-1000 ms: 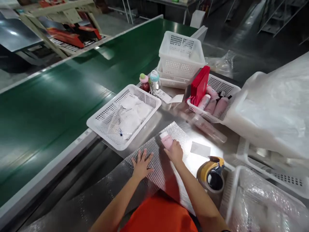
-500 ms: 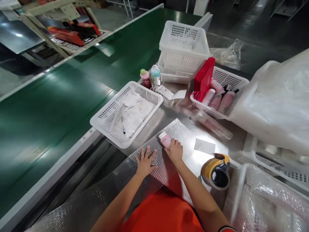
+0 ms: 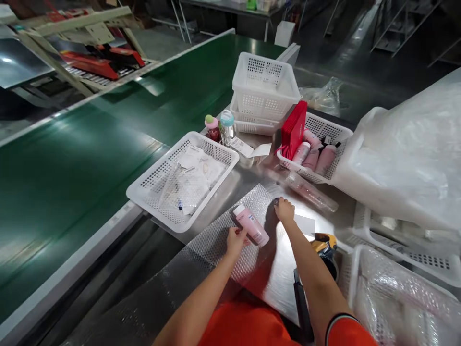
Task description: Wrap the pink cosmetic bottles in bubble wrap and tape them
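Note:
A pink bottle (image 3: 251, 226) with a white cap lies slantwise on a sheet of bubble wrap (image 3: 212, 240) in front of me. My left hand (image 3: 236, 242) is at the bottle's lower left side, its thumb and fingers closed against it. Beyond the bottle to the right, my right hand (image 3: 285, 210) is closed near the wrap's right edge. Its fingertips point left around a small dark spot, and what they hold, if anything, I cannot make out. A black-handled tool (image 3: 302, 302) lies beside my right forearm, which partly covers a yellow and black tape roll (image 3: 326, 247).
A white basket (image 3: 144, 185) of clear packets stands left, by the green conveyor (image 3: 82, 158). Two small bottles (image 3: 227, 127), stacked baskets (image 3: 266, 103), and a basket (image 3: 340, 132) with pink bottles and red pouches (image 3: 293, 129) stand behind. Bubble-wrapped items (image 3: 406, 293) fill the right side.
My right hand has let go of the pink bottle and moved right. My left hand has gone from spread flat on the wrap to the bottle's side. The tape roll is now partly covered.

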`<action>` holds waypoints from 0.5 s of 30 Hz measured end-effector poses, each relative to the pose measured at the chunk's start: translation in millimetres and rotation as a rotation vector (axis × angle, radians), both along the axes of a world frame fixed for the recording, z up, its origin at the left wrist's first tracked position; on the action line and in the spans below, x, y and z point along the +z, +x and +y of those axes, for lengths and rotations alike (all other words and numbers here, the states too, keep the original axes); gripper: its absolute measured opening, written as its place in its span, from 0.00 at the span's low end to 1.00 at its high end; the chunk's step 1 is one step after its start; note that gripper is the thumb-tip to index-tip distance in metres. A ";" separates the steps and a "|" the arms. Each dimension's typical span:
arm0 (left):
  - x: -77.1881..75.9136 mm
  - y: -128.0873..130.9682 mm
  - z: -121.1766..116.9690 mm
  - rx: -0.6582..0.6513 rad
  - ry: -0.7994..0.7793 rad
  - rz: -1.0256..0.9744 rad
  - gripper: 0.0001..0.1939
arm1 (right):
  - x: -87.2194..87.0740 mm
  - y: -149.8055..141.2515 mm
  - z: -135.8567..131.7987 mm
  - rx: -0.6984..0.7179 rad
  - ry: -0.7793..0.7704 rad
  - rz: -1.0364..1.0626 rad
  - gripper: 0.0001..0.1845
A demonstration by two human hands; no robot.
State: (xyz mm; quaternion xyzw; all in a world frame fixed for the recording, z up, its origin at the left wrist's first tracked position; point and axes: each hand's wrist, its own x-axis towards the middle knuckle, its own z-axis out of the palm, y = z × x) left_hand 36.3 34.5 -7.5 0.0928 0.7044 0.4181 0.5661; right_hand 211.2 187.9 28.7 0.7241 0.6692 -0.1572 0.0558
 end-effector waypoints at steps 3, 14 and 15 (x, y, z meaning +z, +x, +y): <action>-4.6 5.9 11.4 0.093 -0.045 -0.094 0.16 | 17.6 6.1 6.4 0.076 -0.037 0.023 0.05; -21.4 -7.9 16.8 0.026 0.059 -0.071 0.19 | 18.0 -85.0 -142.8 0.370 -0.017 0.267 0.22; -22.2 -10.5 15.5 0.012 0.075 -0.065 0.20 | 8.3 -93.4 -153.8 0.361 0.008 0.233 0.24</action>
